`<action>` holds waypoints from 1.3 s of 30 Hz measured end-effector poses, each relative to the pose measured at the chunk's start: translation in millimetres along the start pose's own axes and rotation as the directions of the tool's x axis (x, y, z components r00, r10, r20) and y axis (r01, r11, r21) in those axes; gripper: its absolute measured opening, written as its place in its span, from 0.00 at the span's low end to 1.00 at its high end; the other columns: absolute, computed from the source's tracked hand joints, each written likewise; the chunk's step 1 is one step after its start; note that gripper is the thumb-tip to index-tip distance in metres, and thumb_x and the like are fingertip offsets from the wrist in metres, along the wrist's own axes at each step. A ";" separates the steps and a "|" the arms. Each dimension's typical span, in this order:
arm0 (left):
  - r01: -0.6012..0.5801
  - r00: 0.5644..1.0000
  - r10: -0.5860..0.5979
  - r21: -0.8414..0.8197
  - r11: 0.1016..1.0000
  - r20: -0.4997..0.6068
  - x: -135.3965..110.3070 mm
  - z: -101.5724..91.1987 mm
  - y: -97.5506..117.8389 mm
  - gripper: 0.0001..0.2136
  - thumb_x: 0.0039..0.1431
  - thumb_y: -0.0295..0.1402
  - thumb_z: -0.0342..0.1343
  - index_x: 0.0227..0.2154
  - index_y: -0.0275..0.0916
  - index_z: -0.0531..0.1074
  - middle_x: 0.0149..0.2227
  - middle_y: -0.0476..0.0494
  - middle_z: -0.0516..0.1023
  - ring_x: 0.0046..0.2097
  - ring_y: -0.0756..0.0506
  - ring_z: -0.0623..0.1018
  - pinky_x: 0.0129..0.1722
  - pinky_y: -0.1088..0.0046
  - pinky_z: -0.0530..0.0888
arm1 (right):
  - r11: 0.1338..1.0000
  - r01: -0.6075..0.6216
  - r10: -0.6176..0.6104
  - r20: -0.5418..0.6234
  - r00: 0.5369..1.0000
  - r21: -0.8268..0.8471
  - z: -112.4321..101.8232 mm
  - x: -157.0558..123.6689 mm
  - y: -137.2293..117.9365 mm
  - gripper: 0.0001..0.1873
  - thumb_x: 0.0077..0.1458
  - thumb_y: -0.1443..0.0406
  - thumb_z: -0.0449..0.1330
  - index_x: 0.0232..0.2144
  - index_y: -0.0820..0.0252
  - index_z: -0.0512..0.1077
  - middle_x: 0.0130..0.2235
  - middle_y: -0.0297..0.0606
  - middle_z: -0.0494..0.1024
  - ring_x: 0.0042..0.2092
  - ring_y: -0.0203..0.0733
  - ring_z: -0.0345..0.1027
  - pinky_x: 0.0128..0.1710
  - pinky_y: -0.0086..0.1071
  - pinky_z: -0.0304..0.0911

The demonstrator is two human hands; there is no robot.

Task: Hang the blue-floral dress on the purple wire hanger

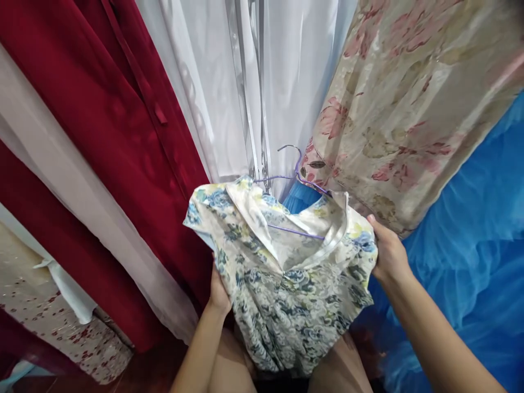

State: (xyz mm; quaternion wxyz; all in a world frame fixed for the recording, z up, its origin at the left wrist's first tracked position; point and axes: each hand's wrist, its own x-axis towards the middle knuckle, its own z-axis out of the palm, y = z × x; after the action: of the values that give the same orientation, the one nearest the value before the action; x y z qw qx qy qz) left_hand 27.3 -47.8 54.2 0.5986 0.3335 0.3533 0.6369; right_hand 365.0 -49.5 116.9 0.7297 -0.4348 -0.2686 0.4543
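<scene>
A floral dress (295, 295) in cream with blue and yellow flowers hangs on a purple wire hanger (298, 173) in front of me. The hanger's hook points up, free of any rail. My left hand (219, 289) grips the garment's side below the left sleeve, its fingers mostly hidden behind the cloth. At the other shoulder, my right hand (388, 248) holds the sleeve edge, thumb in front and the other fingers behind. The neckline gapes open, showing the hanger's lower bar. The lower part of the garment drops between my legs.
Long garments hang close all round: dark red cloth (118, 120) on the left, white cloth (213, 98) behind, a pink-flowered beige one (393, 120) and blue tulle (462, 240) on the right. A sequined cloth (61, 322) reaches the dark floor (143, 371) at lower left.
</scene>
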 end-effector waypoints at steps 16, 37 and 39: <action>0.175 0.955 -0.073 0.352 0.920 -0.286 -86.7 -36.7 -84.9 0.27 0.45 0.49 0.71 0.44 0.36 0.79 0.50 0.32 0.82 0.57 0.30 0.77 0.59 0.54 0.72 | 0.760 0.390 -0.586 -0.289 0.758 -0.519 -20.9 -75.8 113.5 0.17 0.59 0.51 0.61 0.40 0.58 0.72 0.42 0.40 0.74 0.45 0.47 0.68 0.48 0.39 0.63; 0.030 0.998 -0.001 0.462 0.886 -0.063 -105.0 -14.1 -90.3 0.23 0.55 0.45 0.65 0.52 0.40 0.77 0.54 0.36 0.80 0.60 0.34 0.75 0.61 0.57 0.71 | 0.940 -0.015 0.194 0.499 0.844 -0.341 32.5 -131.0 150.7 0.17 0.66 0.52 0.56 0.31 0.56 0.64 0.23 0.28 0.66 0.27 0.37 0.57 0.30 0.31 0.53; 0.021 0.995 0.033 0.518 0.855 -0.094 -101.4 -20.3 -90.4 0.22 0.55 0.45 0.65 0.50 0.38 0.77 0.52 0.35 0.80 0.58 0.33 0.77 0.58 0.57 0.73 | 0.938 -0.008 0.191 0.495 0.848 -0.348 27.9 -129.2 149.8 0.16 0.66 0.53 0.57 0.31 0.56 0.64 0.22 0.27 0.64 0.26 0.36 0.55 0.29 0.31 0.51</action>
State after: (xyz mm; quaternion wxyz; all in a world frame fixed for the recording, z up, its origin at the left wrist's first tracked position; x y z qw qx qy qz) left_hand 63.8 -147.1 -33.5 0.4663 0.4512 0.5401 0.5359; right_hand 221.5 -123.0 -1.0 0.5206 -0.4257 -0.5054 0.5407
